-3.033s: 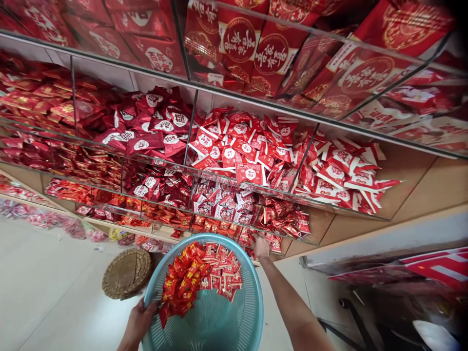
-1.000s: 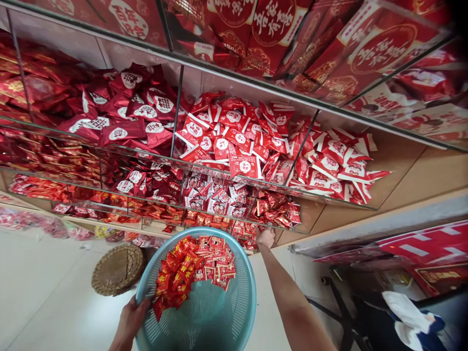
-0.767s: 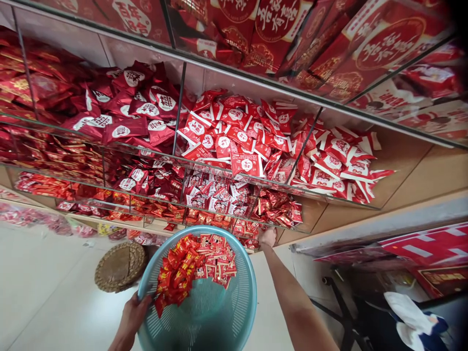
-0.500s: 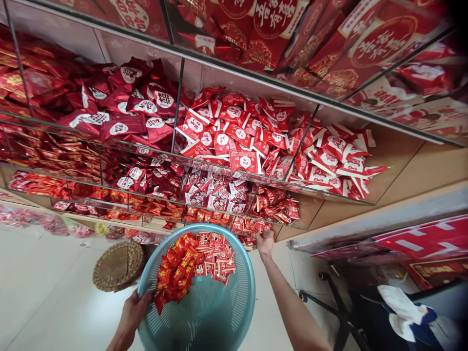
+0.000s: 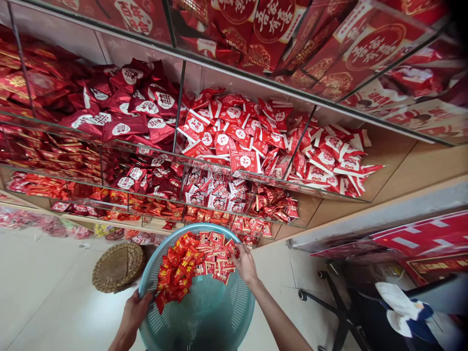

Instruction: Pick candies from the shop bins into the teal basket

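My left hand (image 5: pixel 136 312) grips the left rim of a round teal plastic basket (image 5: pixel 243 302), thumb over the edge. Inside the basket lie orange-red wrapped packets with yellow print (image 5: pixel 177 268) on the left and small red packets with pale edges (image 5: pixel 212 261) at the upper right. Over the basket's right rim, my right hand (image 5: pixel 245 263) is closed, its fingertips on small red packets (image 5: pixel 231 247) just above the pile. How many it holds is hidden. Beyond the basket, more small red packets (image 5: pixel 252 225) fill the lowest shelf compartment.
Glass-fronted shelves hold red-and-white packets (image 5: pixel 234 131), dark red packets (image 5: pixel 127 105) and larger red bags (image 5: pixel 274 24). A woven stool (image 5: pixel 119 267) stands on the floor, left of the basket. At lower right are a wheeled chair (image 5: pixel 340 312) and a white cloth (image 5: pixel 398 307).
My right hand has moved left from the lowest shelf compartment to over the basket's right rim, with red packets at its fingertips. My left hand and the basket stay nearly in place.
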A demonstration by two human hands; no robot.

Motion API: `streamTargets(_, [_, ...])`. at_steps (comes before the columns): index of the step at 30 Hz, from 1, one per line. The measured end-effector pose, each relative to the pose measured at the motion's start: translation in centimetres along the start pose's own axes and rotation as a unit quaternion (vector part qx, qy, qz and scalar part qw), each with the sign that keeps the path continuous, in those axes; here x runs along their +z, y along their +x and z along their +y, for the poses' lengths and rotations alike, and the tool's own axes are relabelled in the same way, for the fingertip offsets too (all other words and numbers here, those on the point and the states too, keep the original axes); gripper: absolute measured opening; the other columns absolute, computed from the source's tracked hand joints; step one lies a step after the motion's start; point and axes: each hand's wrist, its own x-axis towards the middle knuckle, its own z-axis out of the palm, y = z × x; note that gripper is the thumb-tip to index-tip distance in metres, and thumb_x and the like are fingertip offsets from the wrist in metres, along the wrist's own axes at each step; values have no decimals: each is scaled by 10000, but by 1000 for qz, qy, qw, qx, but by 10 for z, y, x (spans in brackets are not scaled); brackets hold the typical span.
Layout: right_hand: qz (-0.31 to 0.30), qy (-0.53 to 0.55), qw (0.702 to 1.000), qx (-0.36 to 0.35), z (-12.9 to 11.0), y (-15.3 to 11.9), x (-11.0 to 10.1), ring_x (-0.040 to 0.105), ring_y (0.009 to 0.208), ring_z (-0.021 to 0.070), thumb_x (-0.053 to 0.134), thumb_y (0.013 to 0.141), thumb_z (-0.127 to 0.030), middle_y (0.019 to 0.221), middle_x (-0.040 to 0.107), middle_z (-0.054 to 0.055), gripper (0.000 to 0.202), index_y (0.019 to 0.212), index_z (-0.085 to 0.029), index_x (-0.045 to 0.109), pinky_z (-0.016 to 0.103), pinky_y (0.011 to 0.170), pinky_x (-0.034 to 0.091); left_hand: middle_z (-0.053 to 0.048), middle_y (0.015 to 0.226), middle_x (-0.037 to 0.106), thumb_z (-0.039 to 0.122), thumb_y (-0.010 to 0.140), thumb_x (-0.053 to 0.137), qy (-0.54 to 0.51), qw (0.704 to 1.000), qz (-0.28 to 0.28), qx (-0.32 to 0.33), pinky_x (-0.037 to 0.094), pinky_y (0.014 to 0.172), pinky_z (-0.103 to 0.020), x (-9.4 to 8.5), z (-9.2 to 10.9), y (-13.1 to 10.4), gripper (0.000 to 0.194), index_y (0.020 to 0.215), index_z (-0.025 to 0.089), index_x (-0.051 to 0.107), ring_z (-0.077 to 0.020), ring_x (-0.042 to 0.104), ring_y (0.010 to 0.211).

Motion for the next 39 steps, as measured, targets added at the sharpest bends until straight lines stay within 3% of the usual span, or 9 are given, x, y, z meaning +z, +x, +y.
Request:
streamTargets(7, [6, -94, 995, -15, 8, 3, 23, 637, 1055, 250, 484, 855, -175, 1226, 599, 118, 320, 1152, -210, 600, 374, 897, 538, -39, 572, 671, 430, 537, 588, 2, 1000, 7, 1, 478, 579, -355, -1, 7, -7, 295, 711, 193, 604, -253, 621, 605])
streamTargets(14, [26, -103, 993, -41, 20, 0, 35, 635, 1042, 237, 462, 884, -172, 1200, 601, 106, 287, 1134, -214, 596, 374, 904, 545, -47, 588, 682, 466, 512, 587, 1, 1000, 1, -8, 485, 590, -369, 0, 4, -4, 361, 742, 188, 607, -270, 638, 627])
streamTargets(19, [44, -81, 995, -43, 15, -4, 34, 645, 1003, 235, 438, 935, -246, 1162, 620, 103, 245, 1112, -223, 606, 371, 868, 552, -55, 585, 685, 464, 502, 592, 3, 1000, 2, -12, 481, 577, -361, 0, 0, 1, 358, 727, 186, 610, -273, 642, 622])
streamTargets(23, [92, -34, 995, -33, 8, 1, 15, 637, 962, 228, 388, 987, -368, 1078, 635, 101, 286, 1068, -211, 613, 371, 882, 524, -56, 596, 692, 442, 509, 607, -8, 1000, -3, -15, 483, 580, -362, 0, 1, 0, 349, 735, 178, 630, -278, 652, 627])
streamTargets(27, [141, -49, 987, 55, 23, 31, -24, 621, 984, 245, 348, 993, -376, 1091, 621, 135, 340, 1096, -170, 598, 370, 897, 493, -47, 608, 697, 418, 529, 608, -21, 1000, -7, -22, 489, 584, -360, -1, 5, -5, 340, 767, 178, 639, -272, 658, 633])
streamTargets(32, [67, -190, 945, 256, 59, 76, -63, 583, 1139, 267, 474, 939, -319, 1253, 545, 175, 345, 1225, -132, 526, 323, 920, 461, -39, 580, 682, 400, 534, 612, -29, 999, -7, -25, 489, 576, -355, -1, 10, -10, 296, 736, 183, 618, -262, 646, 609])
streamTargets(39, [20, -213, 920, 328, 75, 103, -62, 604, 1129, 281, 514, 923, -299, 1248, 544, 195, 374, 1240, -101, 500, 343, 934, 450, -10, 552, 641, 390, 558, 636, -13, 1000, 5, -4, 466, 553, -324, 0, 12, -14, 255, 711, 189, 596, -229, 617, 586])
